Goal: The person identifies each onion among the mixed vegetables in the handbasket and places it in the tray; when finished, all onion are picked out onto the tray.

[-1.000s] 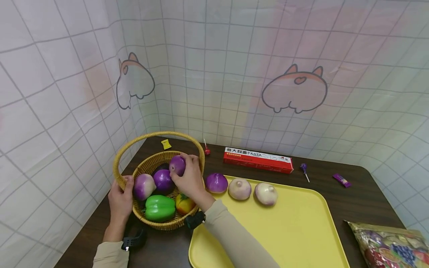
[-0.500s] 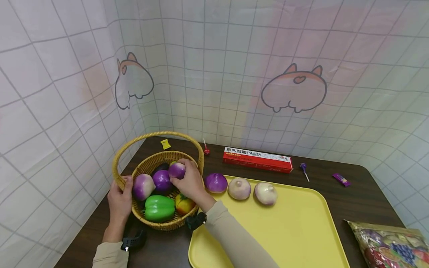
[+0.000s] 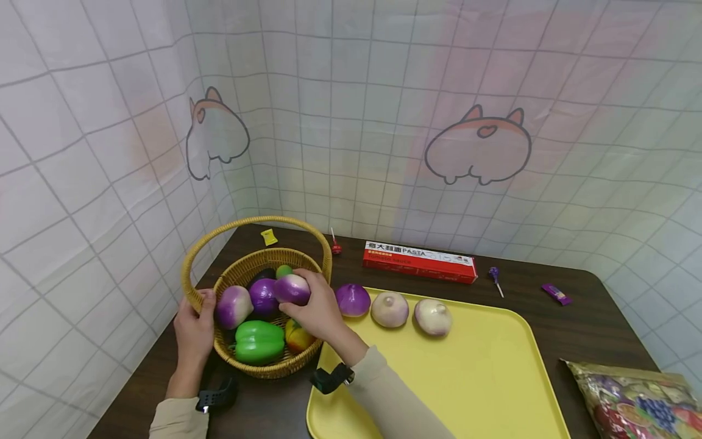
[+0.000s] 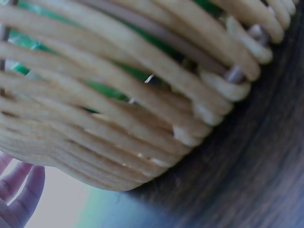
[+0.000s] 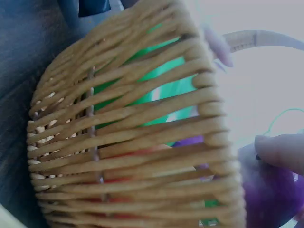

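My right hand point(image 3: 318, 305) grips a purple-and-white toy turnip point(image 3: 292, 289) at the right side of the wicker basket point(image 3: 285, 369); the right wrist view shows the thumb point(image 5: 280, 149) on its purple skin. With my left hand point(image 3: 195, 329) I hold the basket's left rim by the foot of its handle. Inside lie a purple-white turnip point(image 3: 234, 306), a purple one point(image 3: 264, 297), a green bell pepper point(image 3: 259, 342), a yellow-red fruit point(image 3: 298, 336), a dark vegetable point(image 3: 263, 277) and a small green round one point(image 3: 283, 271). The left wrist view shows the basket's woven wall point(image 4: 118, 109).
A yellow tray point(image 3: 450, 378) stands right of the basket, with three turnips along its back left edge, one of them purple point(image 3: 353, 300). Behind are a pasta box point(image 3: 419, 262), lollipops point(image 3: 495, 280) and wrapped candies point(image 3: 556, 294). A printed bag point(image 3: 636, 396) lies at right.
My right hand has drawn the turnip slightly down and to the right, turning its white side into view. The small green vegetable behind it now shows. My left hand keeps its place on the rim.
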Motion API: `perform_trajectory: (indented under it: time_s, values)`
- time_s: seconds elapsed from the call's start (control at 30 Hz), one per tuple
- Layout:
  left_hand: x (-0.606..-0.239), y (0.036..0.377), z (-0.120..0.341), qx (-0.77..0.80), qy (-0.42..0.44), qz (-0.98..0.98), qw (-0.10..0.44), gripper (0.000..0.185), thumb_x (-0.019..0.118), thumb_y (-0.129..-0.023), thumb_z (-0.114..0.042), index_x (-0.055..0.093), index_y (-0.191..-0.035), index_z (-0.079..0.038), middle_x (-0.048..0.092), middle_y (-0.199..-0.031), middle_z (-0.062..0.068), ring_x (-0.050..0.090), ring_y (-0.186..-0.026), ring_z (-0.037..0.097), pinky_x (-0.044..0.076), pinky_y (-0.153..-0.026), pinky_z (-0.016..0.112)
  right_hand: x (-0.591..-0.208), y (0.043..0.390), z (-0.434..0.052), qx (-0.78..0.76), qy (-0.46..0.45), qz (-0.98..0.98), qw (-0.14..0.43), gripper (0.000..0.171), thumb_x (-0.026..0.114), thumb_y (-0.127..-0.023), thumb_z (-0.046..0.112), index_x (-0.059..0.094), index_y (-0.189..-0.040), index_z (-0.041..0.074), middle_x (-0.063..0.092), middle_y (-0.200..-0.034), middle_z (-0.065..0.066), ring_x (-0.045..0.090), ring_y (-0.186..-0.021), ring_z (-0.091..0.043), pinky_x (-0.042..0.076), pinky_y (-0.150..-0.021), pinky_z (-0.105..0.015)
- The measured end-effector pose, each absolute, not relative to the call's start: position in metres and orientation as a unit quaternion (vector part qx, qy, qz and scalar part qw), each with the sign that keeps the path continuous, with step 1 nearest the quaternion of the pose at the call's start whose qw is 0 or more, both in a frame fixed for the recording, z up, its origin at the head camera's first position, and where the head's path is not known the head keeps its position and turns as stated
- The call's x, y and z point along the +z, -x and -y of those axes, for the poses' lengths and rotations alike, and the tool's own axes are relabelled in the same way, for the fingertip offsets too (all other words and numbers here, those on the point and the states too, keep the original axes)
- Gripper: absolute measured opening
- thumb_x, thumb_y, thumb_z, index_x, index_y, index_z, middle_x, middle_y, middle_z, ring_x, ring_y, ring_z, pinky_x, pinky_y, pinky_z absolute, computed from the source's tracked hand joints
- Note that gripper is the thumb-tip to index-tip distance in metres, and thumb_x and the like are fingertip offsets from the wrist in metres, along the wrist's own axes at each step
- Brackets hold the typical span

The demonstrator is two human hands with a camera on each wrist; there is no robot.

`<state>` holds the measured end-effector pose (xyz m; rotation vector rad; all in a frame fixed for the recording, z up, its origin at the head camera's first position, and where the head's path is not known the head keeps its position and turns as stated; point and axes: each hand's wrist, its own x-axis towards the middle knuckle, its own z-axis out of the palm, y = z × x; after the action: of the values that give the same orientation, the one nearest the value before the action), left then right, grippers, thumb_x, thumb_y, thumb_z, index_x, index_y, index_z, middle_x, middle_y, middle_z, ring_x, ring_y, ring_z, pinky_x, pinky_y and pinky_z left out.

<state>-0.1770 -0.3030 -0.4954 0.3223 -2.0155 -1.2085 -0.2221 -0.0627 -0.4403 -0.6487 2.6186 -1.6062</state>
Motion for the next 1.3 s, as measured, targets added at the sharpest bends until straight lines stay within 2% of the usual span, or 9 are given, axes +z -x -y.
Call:
perform_trajectory:
  time_s: [0.1,0.27,0.37,0.5,0.67,0.8,0.97,1.2,1.3]
  values:
    - [-0.495,0.176,0.303,-0.473,-0.131,0.786,0.375,0.031,0.060,-0.097,-0.026,0.065,-0.105,0.003,0.050,-0.093,-0.023,0.048,-0.091,0.002,0.033,-0.084,0.021,-0.440,0.216,0.054,-0.535,0.219,-0.816,-0.014,0.064,0.080,-0.081,0.028,0.052,-0.138,0.024,0.055,-0.130,-0.005,0.059,-0.108,-0.022,0.050,-0.087,-0.036]
    - [-0.495,0.175,0.303,-0.475,-0.141,0.786,0.369,0.032,0.060,-0.097,-0.027,0.064,-0.107,0.003,0.050,-0.090,-0.027,0.048,-0.090,0.001,0.034,-0.084,0.022,-0.440,0.207,0.039,-0.601,0.226,-0.766,-0.016,0.066,0.080,-0.082,0.018,0.051,-0.140,0.025,0.053,-0.137,-0.004,0.059,-0.110,-0.023,0.052,-0.088,-0.035]
    - [-0.495,0.175,0.305,-0.474,-0.148,0.786,0.368,0.032,0.060,-0.097,-0.028,0.064,-0.107,0.003,0.051,-0.090,-0.024,0.049,-0.090,0.002,0.034,-0.084,0.022,-0.435,0.199,0.030,-0.629,0.226,-0.743,-0.022,0.068,0.079,-0.081,0.007,0.050,-0.141,0.019,0.051,-0.140,-0.008,0.058,-0.114,-0.027,0.053,-0.087,-0.038]
    - [-0.495,0.175,0.305,-0.475,-0.153,0.785,0.367,0.033,0.059,-0.097,-0.028,0.064,-0.108,0.003,0.052,-0.092,-0.016,0.049,-0.091,0.006,0.033,-0.083,0.021,-0.418,0.185,0.017,-0.636,0.226,-0.737,-0.044,0.066,0.077,-0.079,-0.002,0.049,-0.138,0.005,0.051,-0.137,-0.016,0.056,-0.118,-0.032,0.050,-0.093,-0.042]
    - [-0.496,0.176,0.305,-0.477,-0.153,0.784,0.367,0.035,0.059,-0.097,-0.029,0.063,-0.108,0.004,0.052,-0.092,-0.015,0.049,-0.090,0.006,0.032,-0.083,0.020,-0.414,0.178,-0.001,-0.640,0.217,-0.736,-0.047,0.060,0.076,-0.081,0.001,0.049,-0.135,0.003,0.050,-0.135,-0.016,0.053,-0.118,-0.027,0.045,-0.099,-0.035]
    - [-0.497,0.176,0.304,-0.480,-0.154,0.782,0.368,0.035,0.059,-0.097,-0.029,0.063,-0.108,0.004,0.050,-0.090,-0.022,0.048,-0.089,0.003,0.033,-0.083,0.019,-0.433,0.182,-0.014,-0.652,0.219,-0.724,-0.061,0.051,0.072,-0.087,0.005,0.052,-0.134,0.007,0.050,-0.135,-0.014,0.055,-0.112,-0.025,0.050,-0.091,-0.030]
    - [-0.496,0.176,0.303,-0.482,-0.153,0.780,0.367,0.035,0.058,-0.098,-0.030,0.062,-0.108,0.003,0.049,-0.089,-0.026,0.048,-0.088,0.002,0.033,-0.082,0.020,-0.458,0.190,-0.031,-0.673,0.228,-0.700,-0.071,0.039,0.064,-0.093,0.004,0.055,-0.132,0.005,0.049,-0.136,-0.015,0.055,-0.110,-0.029,0.055,-0.079,-0.028]
    - [-0.495,0.176,0.301,-0.486,-0.153,0.778,0.368,0.034,0.059,-0.098,-0.028,0.063,-0.107,0.004,0.049,-0.086,-0.028,0.047,-0.087,0.000,0.033,-0.082,0.020,-0.468,0.191,-0.059,-0.670,0.178,-0.715,-0.087,0.056,0.068,-0.088,-0.004,0.046,-0.139,0.001,0.043,-0.135,-0.027,0.054,-0.113,-0.036,0.053,-0.082,-0.025]
    - [-0.496,0.177,0.300,-0.488,-0.153,0.777,0.367,0.035,0.058,-0.098,-0.028,0.062,-0.108,0.005,0.049,-0.086,-0.029,0.047,-0.088,0.000,0.033,-0.082,0.019,-0.469,0.190,-0.072,-0.669,0.152,-0.722,-0.087,0.059,0.070,-0.086,-0.004,0.046,-0.139,0.002,0.046,-0.134,-0.025,0.051,-0.116,-0.033,0.050,-0.087,-0.023]
